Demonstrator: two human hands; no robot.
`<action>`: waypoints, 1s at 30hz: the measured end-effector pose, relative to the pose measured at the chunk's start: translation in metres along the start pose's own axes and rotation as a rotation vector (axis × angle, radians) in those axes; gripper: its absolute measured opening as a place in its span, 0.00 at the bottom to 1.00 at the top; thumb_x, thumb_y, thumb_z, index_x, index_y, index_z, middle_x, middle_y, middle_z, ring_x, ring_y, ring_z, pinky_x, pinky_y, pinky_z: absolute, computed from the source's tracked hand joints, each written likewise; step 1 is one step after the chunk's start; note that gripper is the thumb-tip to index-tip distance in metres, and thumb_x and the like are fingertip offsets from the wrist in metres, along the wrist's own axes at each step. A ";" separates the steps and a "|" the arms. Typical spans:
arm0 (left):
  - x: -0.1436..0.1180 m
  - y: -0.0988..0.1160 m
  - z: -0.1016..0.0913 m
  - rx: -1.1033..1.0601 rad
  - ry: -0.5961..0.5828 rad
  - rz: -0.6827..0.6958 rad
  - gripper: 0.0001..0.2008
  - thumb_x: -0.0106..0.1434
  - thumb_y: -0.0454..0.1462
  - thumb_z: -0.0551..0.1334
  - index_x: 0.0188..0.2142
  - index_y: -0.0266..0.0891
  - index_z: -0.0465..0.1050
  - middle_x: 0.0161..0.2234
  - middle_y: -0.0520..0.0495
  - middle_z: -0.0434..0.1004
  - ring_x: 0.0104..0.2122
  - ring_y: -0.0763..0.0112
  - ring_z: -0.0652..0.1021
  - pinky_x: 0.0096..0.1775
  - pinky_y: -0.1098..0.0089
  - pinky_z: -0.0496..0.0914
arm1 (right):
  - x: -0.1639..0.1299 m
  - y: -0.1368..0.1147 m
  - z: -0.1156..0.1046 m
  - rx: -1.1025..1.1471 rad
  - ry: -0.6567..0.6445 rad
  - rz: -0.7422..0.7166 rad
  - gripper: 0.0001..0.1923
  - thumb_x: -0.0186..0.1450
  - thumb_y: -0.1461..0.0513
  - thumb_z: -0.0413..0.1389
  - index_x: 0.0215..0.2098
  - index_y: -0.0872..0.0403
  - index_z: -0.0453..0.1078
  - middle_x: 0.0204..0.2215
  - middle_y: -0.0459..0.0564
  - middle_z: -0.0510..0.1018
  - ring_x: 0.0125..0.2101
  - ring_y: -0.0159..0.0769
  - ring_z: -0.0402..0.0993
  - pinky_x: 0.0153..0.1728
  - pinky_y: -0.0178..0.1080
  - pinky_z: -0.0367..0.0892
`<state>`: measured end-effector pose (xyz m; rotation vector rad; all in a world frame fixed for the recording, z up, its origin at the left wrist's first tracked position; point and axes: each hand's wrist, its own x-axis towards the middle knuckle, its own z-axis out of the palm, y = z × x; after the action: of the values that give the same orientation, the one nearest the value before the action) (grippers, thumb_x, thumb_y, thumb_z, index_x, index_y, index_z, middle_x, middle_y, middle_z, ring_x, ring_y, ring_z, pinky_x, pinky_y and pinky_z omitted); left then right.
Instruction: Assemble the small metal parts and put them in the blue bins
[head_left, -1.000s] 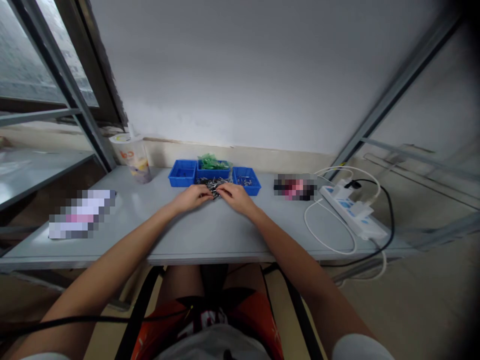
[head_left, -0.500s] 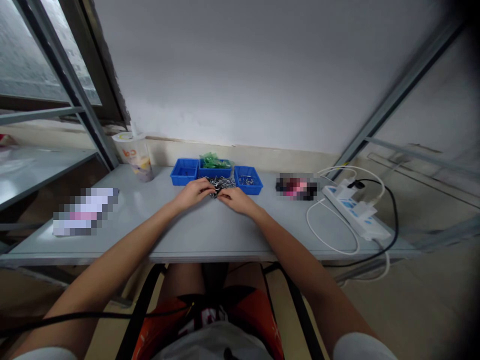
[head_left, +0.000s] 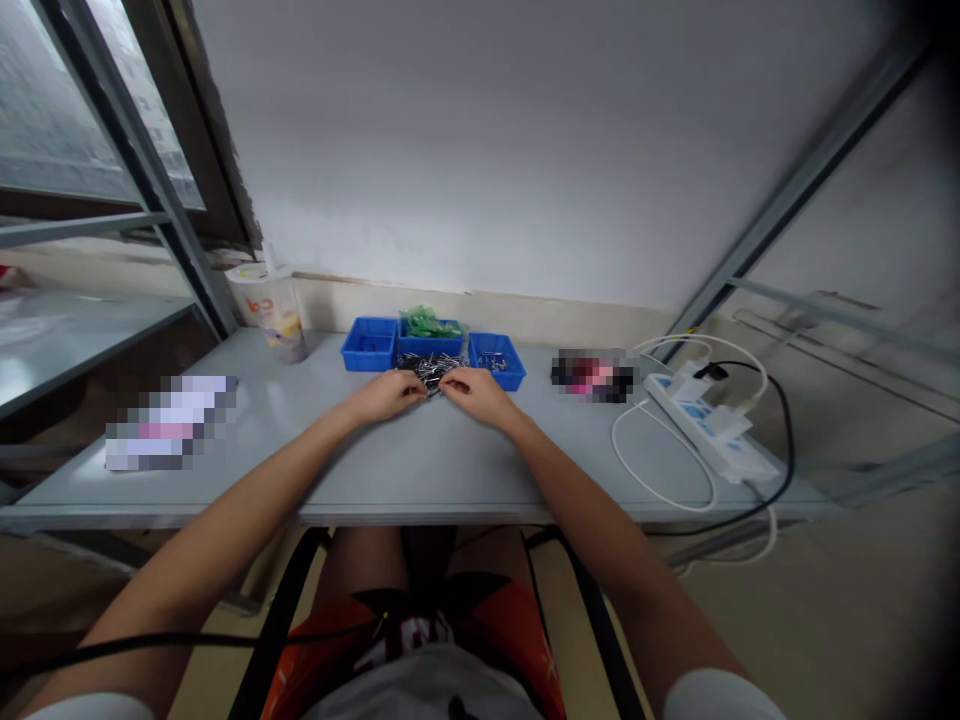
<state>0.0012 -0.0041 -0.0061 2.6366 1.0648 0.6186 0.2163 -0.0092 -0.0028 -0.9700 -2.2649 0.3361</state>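
1. Since the earlier frames we note both hands have drawn slightly back toward the body; the left hand and right hand now meet fingertip to fingertip at the near edge of the pile of small metal parts.
2. The pile lies on the worktop, just in front of the blue trays (the middle one holds green pieces).
3. Grip: both hands are curled with fingers together; whether either pinches a part we cannot tell.
4. Handling: we judge the parts light, stiff, smooth and prone to scatter; take each singly by the shank between thumb and forefinger.
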 end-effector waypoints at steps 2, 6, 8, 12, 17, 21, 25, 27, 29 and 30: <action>0.000 0.000 -0.001 -0.002 0.032 -0.026 0.11 0.64 0.38 0.56 0.40 0.38 0.76 0.37 0.45 0.78 0.36 0.67 0.76 0.39 0.70 0.68 | 0.001 0.004 -0.006 -0.026 0.047 0.030 0.09 0.64 0.62 0.52 0.34 0.55 0.74 0.29 0.46 0.76 0.28 0.29 0.67 0.32 0.32 0.59; -0.002 -0.006 0.000 0.106 0.017 -0.061 0.16 0.66 0.42 0.55 0.48 0.39 0.73 0.42 0.43 0.76 0.39 0.64 0.76 0.41 0.69 0.68 | -0.001 0.023 -0.030 -0.201 0.304 0.204 0.11 0.65 0.61 0.49 0.37 0.54 0.74 0.31 0.49 0.77 0.32 0.34 0.70 0.36 0.35 0.61; -0.004 -0.010 0.004 0.187 -0.035 -0.064 0.18 0.66 0.43 0.55 0.52 0.40 0.71 0.44 0.42 0.74 0.41 0.63 0.75 0.42 0.68 0.68 | -0.005 0.034 -0.041 -0.312 0.369 0.320 0.12 0.65 0.61 0.49 0.38 0.55 0.74 0.32 0.52 0.77 0.34 0.38 0.70 0.38 0.38 0.62; -0.005 -0.012 0.013 0.298 -0.091 -0.052 0.17 0.67 0.42 0.52 0.52 0.42 0.71 0.43 0.42 0.72 0.43 0.61 0.75 0.42 0.67 0.68 | -0.008 0.047 -0.047 -0.419 0.418 0.372 0.14 0.65 0.62 0.50 0.44 0.58 0.72 0.37 0.58 0.76 0.39 0.43 0.70 0.44 0.43 0.62; -0.003 -0.006 0.016 0.323 -0.078 -0.055 0.15 0.67 0.43 0.52 0.47 0.41 0.72 0.40 0.43 0.73 0.42 0.61 0.75 0.41 0.67 0.68 | 0.000 0.035 -0.031 -0.230 0.304 0.254 0.12 0.65 0.62 0.51 0.44 0.56 0.72 0.33 0.52 0.76 0.36 0.37 0.71 0.42 0.38 0.64; -0.001 -0.005 0.013 0.313 -0.081 -0.071 0.13 0.66 0.42 0.54 0.42 0.40 0.73 0.38 0.43 0.75 0.40 0.61 0.75 0.39 0.68 0.67 | 0.002 0.021 -0.017 -0.111 0.117 0.165 0.10 0.64 0.64 0.52 0.42 0.56 0.73 0.32 0.49 0.77 0.33 0.32 0.71 0.38 0.33 0.63; -0.001 -0.008 0.011 0.292 -0.083 -0.116 0.13 0.65 0.42 0.53 0.40 0.39 0.74 0.38 0.43 0.77 0.40 0.61 0.76 0.38 0.69 0.67 | 0.001 0.011 -0.005 -0.070 -0.035 0.158 0.10 0.64 0.64 0.52 0.40 0.56 0.74 0.31 0.48 0.77 0.30 0.30 0.70 0.34 0.32 0.61; -0.001 -0.010 0.009 0.285 -0.082 -0.164 0.14 0.64 0.43 0.54 0.39 0.39 0.75 0.38 0.42 0.77 0.40 0.61 0.76 0.37 0.69 0.67 | 0.000 0.007 0.001 -0.057 -0.089 0.140 0.10 0.64 0.65 0.52 0.40 0.55 0.74 0.31 0.48 0.78 0.30 0.30 0.70 0.34 0.32 0.61; -0.001 -0.011 0.007 0.280 -0.078 -0.215 0.14 0.63 0.44 0.54 0.37 0.39 0.75 0.38 0.42 0.78 0.39 0.60 0.76 0.36 0.69 0.67 | 0.000 0.004 0.007 -0.047 -0.157 0.109 0.10 0.64 0.65 0.52 0.40 0.55 0.74 0.31 0.47 0.78 0.31 0.30 0.71 0.35 0.32 0.61; -0.001 -0.011 0.006 0.275 -0.080 -0.234 0.14 0.63 0.44 0.55 0.37 0.39 0.75 0.38 0.42 0.78 0.39 0.60 0.76 0.35 0.69 0.66 | -0.001 0.003 0.010 -0.040 -0.190 0.097 0.11 0.64 0.65 0.52 0.41 0.55 0.74 0.31 0.47 0.79 0.31 0.30 0.71 0.35 0.32 0.61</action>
<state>-0.0038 0.0025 -0.0154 2.6724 1.4998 0.3353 0.2122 -0.0074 -0.0118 -1.1126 -2.4070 0.4433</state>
